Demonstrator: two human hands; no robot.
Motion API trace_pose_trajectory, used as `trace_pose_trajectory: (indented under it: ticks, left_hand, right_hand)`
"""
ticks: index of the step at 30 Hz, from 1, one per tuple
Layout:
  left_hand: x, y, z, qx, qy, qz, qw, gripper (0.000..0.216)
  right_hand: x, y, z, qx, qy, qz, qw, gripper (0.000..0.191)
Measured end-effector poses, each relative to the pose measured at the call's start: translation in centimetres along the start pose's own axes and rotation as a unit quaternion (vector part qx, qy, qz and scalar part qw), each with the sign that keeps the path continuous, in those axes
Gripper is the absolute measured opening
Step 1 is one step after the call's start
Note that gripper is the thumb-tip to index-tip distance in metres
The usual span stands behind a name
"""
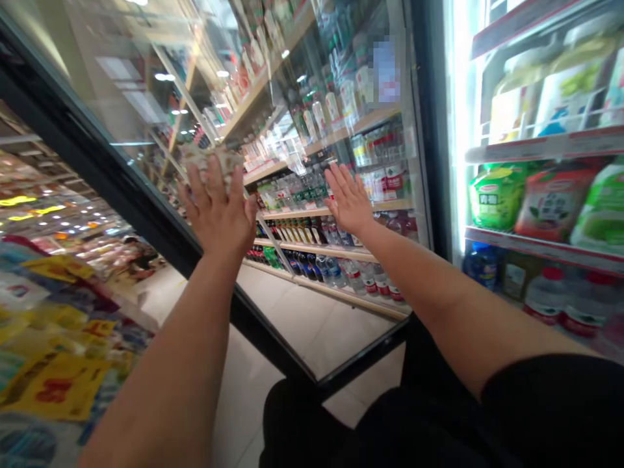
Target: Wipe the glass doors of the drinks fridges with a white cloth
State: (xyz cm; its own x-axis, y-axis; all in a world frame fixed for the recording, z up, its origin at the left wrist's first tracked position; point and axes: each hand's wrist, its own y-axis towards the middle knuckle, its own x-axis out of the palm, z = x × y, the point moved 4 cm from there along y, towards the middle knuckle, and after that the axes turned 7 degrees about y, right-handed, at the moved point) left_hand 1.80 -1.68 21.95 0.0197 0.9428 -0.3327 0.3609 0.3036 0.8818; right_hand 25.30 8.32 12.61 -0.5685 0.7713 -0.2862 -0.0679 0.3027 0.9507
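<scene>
L hand pins a crumpled cloth vs the glass fridge door, R hand near it, palm flat on same glass, fingers spread wide; farther right, lit shelves w/ green pouches & bottles.

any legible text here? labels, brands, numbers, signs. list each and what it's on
Nothing reads clearly enough to quote.
Green pouch on the lit shelf: white print, blurred.
Red pouch beside it: print too small.
Yellow signs at lower left: red marks, blurred.
Bottles behind the glass door: labels too small.
Patch high on the glass: pixelated, unreadable.
</scene>
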Motion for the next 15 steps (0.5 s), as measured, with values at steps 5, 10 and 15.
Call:
trace_pose_trajectory:
  ticks: [5,10,15]
  left_hand:
    - [2.2,-3.5,2.7,0.103,-0.016,-0.054,0.993,0.061]
    - [1.4,-2.6,1.7,0.157,-0.002,-0.070,0.985,0.059]
    - [-0.2,-0.9,-0.7,-0.023,0.018,0.026,0.999,0.064]
  right_hand:
    - [-0.3,-0.1,-0.1,-0.002,0.009,0.010,1.000,0.069]
    - [-0.2,-0.2,-0.2,0.004,0.003,0.004,1.000,0.066]
    - [0.0,-0.3,-0.1,0.005,0.014,0.001,1.000,0.067]
